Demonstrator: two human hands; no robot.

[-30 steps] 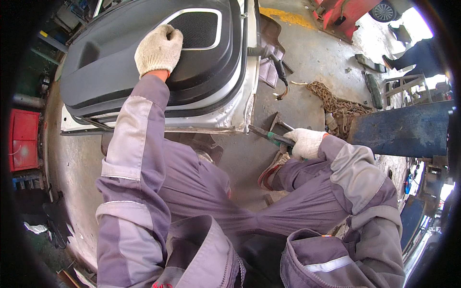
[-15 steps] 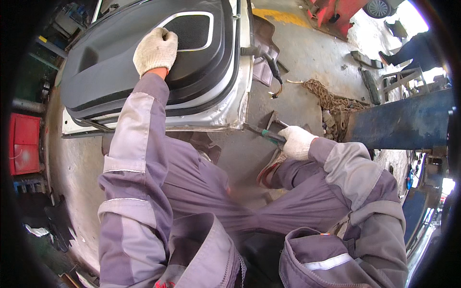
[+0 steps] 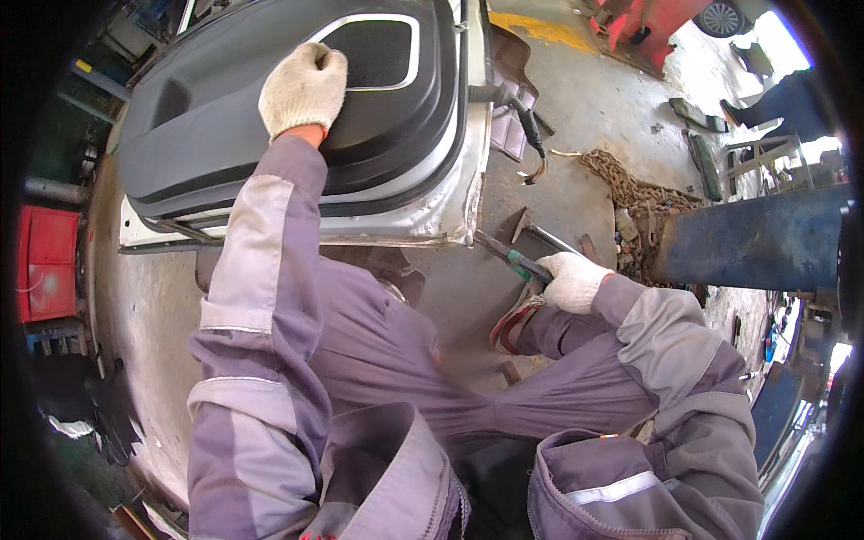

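A black door trim panel (image 3: 207,117) lies on a white car door (image 3: 432,222) at the upper left, with its inner side up. My left hand (image 3: 303,90), in a cream knit glove, is closed in a fist over the panel, beside the pale-framed speaker grille (image 3: 371,52). Nothing sticks out of the fist. My gloved right hand (image 3: 573,280) is wrapped round a long dark tool with a green section (image 3: 515,261). Its far end is at the door's near right corner; whether it touches cannot be told. A hammer (image 3: 531,225) is just beyond this tool, its handle partly hidden.
A wiring harness (image 3: 531,139) hangs off the door's right side. A rusty chain (image 3: 621,184) lies by a blue steel beam (image 3: 747,238). Red cabinet (image 3: 49,263) at left; red equipment (image 3: 634,31) at upper right. Another person's dark-clothed leg (image 3: 783,106) is at far right.
The view has shifted slightly, so the door and floor items appear farther right. My left fist remains by the speaker grille, and my right hand keeps hold of the tool.
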